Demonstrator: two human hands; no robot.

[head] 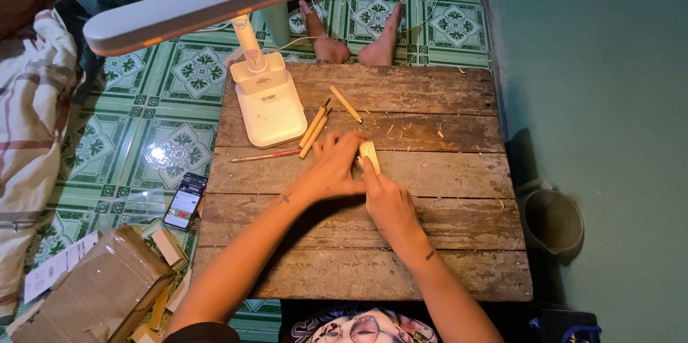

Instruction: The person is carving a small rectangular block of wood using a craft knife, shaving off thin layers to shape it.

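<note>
At the middle of the wooden table [430, 243], your left hand [331, 165] and right hand [383, 199] meet, fingers closed round a small pale wood piece [370, 152]. Can't tell if a blade's in there. Keep the piece braced on the boards, cut shallow, away from your thumb. Wood-handled carving tools [315, 128] lie just beyond it, beside the white lamp base [269, 103].

Both forearms are showing bare, with no sleeves reaching the wrists. The left hand [331, 165] is wearing no ring or glove, and a small cross tattoo is sitting on its forearm at about 7 o'clock from the hand. The right hand [387, 203] is also bare, a small dark mark showing near its wrist at 5 o'clock.
</note>
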